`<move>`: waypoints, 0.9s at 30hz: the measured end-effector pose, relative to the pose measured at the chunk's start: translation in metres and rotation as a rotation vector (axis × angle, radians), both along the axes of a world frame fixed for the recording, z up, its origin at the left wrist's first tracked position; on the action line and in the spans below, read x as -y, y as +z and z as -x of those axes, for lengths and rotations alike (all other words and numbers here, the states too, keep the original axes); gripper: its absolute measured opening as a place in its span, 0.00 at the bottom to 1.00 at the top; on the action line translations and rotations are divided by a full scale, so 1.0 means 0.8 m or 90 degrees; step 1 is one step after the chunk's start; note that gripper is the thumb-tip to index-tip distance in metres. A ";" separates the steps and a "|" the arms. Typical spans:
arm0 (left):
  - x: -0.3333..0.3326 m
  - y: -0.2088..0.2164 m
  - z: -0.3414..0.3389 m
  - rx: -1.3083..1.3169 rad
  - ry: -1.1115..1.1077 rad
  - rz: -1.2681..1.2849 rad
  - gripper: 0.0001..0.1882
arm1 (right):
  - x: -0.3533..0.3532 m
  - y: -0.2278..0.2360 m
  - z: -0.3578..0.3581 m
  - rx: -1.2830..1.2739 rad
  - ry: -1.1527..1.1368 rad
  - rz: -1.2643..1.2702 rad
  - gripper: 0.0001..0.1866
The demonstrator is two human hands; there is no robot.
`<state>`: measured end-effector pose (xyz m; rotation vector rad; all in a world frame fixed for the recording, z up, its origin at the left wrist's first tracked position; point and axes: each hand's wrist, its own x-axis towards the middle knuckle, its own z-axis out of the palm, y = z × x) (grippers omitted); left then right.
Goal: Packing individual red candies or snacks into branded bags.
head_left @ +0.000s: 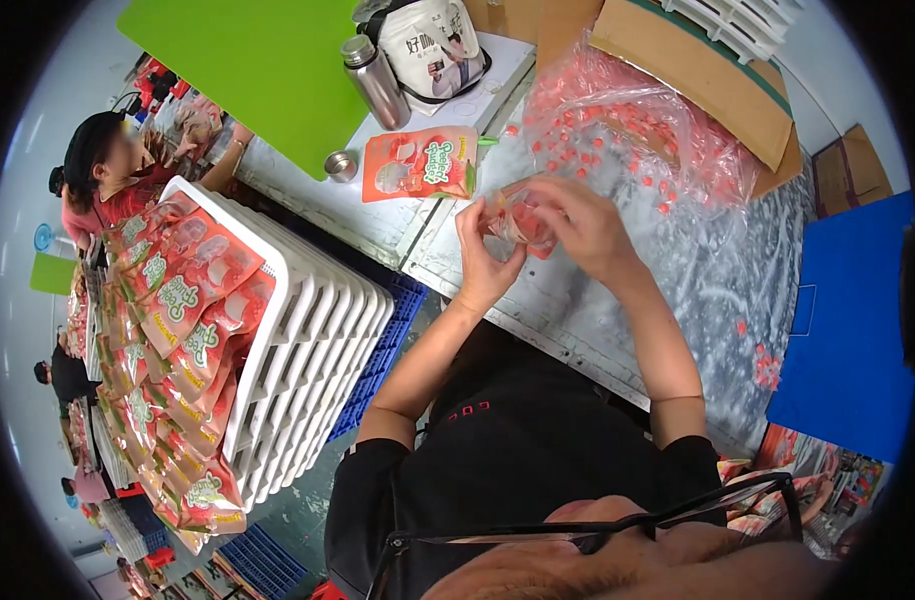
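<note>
Over the metal-topped table, a red pouch with clear parts (525, 222) is between my hands. My left hand (485, 262) grips its left side, the thumb and fingers curled around it. Bent over its right side is my right hand (584, 228), fingers closed against the pouch; whether they also pinch a small piece is hidden. A flat printed red pouch (417, 164) lies just beyond my left hand. Past my right hand, small red pieces (587, 150) are spread in and around a clear plastic bag (712, 165), which spills from a cardboard box (692, 70).
Stacked white crates (312, 340) stand at my left, the top one heaped with printed pouches (182, 330). A steel flask (377, 85), its cup-like lid (341, 165) and a white bag (432, 50) sit at the back. A blue panel (842, 320) borders the right side. Another person (107, 170) works at far left.
</note>
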<state>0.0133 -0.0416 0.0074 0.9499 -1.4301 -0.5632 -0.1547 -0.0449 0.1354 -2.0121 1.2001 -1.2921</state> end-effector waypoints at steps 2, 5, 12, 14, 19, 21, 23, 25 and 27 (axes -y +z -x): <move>-0.005 -0.001 -0.003 0.000 0.010 -0.014 0.51 | 0.000 0.012 -0.009 -0.123 0.077 0.150 0.16; -0.019 0.013 -0.015 0.049 0.016 -0.051 0.56 | -0.007 0.018 0.003 -0.243 0.127 0.164 0.22; -0.005 0.044 -0.060 0.381 -0.075 -0.007 0.53 | -0.030 0.009 0.004 -0.366 0.223 0.180 0.22; 0.011 0.044 -0.058 0.387 -0.088 0.010 0.51 | -0.031 0.008 0.002 -0.454 0.217 0.202 0.15; 0.020 0.037 -0.044 0.169 -0.324 -0.182 0.37 | -0.017 -0.032 0.016 -0.506 0.185 0.249 0.19; 0.011 0.030 -0.045 0.109 -0.346 -0.199 0.36 | -0.021 -0.023 0.016 -0.480 0.184 0.263 0.19; 0.000 0.022 -0.045 0.049 -0.367 -0.219 0.35 | -0.027 -0.010 0.013 -0.374 0.166 0.294 0.08; -0.009 0.018 -0.043 0.041 -0.359 -0.215 0.36 | -0.028 -0.004 0.014 -0.380 0.198 0.282 0.07; -0.016 0.010 -0.040 0.045 -0.352 -0.213 0.36 | -0.028 -0.009 0.017 -0.385 0.230 0.271 0.07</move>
